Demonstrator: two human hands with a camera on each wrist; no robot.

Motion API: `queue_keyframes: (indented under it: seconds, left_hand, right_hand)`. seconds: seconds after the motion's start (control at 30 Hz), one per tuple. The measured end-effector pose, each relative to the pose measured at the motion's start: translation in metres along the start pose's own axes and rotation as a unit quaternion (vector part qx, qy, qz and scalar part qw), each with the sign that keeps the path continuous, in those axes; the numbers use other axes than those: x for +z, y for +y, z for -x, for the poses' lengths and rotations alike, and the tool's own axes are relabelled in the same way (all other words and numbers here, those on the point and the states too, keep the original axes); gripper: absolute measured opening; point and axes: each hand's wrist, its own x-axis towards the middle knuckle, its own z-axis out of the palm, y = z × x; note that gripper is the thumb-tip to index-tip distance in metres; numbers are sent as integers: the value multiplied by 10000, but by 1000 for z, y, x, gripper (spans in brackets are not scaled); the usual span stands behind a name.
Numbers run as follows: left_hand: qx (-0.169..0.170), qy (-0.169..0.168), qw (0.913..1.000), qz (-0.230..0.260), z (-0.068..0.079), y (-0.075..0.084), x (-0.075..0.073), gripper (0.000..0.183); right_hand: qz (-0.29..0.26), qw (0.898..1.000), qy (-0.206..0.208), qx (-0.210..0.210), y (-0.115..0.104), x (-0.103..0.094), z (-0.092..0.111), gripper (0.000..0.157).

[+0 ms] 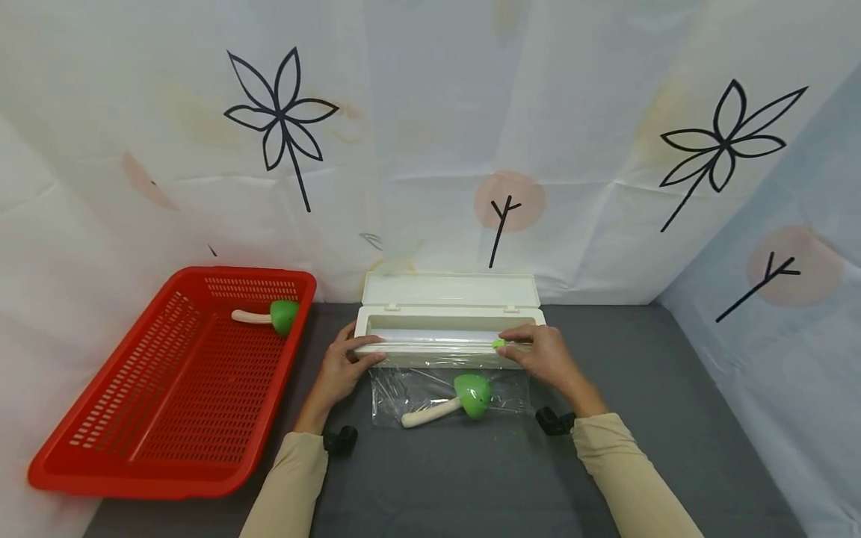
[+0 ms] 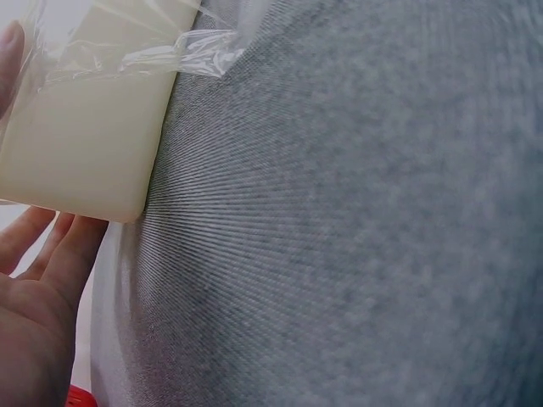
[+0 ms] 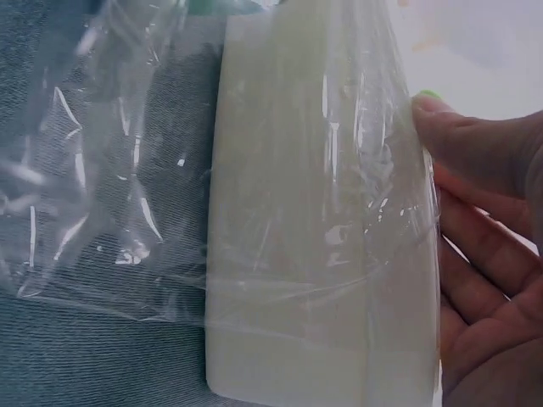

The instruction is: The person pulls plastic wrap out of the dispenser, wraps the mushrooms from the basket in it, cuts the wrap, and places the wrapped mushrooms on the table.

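A white plastic-wrap dispenser (image 1: 447, 317) stands with its lid tipped back against the wall cloth. Its left end is gripped by my left hand (image 1: 338, 370), thumb at the front and fingers at the side. My right hand (image 1: 543, 359) pinches a small green slide cutter (image 1: 498, 343) on the front rail, toward the right end. Clear plastic wrap (image 1: 390, 396) hangs from the rail onto the table, also seen as wrap (image 3: 102, 195) in the right wrist view. A toy mushroom (image 1: 473, 395) with green cap and cream stem lies at the wrap; whether under or over it, I cannot tell.
To the left stands a red plastic basket (image 1: 168, 471) with slotted sides. Another green-capped toy mushroom (image 1: 282, 317) lies inside it at the far right corner. Grey cloth (image 1: 444, 486) covers the table, and a printed white cloth (image 1: 430, 134) hangs behind.
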Motion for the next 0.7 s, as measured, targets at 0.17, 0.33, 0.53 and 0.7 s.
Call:
queue_keyframes:
  seconds: [0.17,0.33,0.53,0.7]
  left_hand:
    - [14,7,9999,109,0,-1,0,29]
    - [16,18,9999,166,0,-1,1,29]
    - [-7,29,9995,303,0,-1,1,30]
    - [-21,-10,9995,305,0,-1,0,30]
  right_hand:
    - [139,9977,624,-235,2,6,6,39]
    - [-12,9867,1604,-272,6,10,13,55]
    - [-267,9777,1905,841,12,17,19,103]
    - [-552,9693,1617,1769,12,23,24,121]
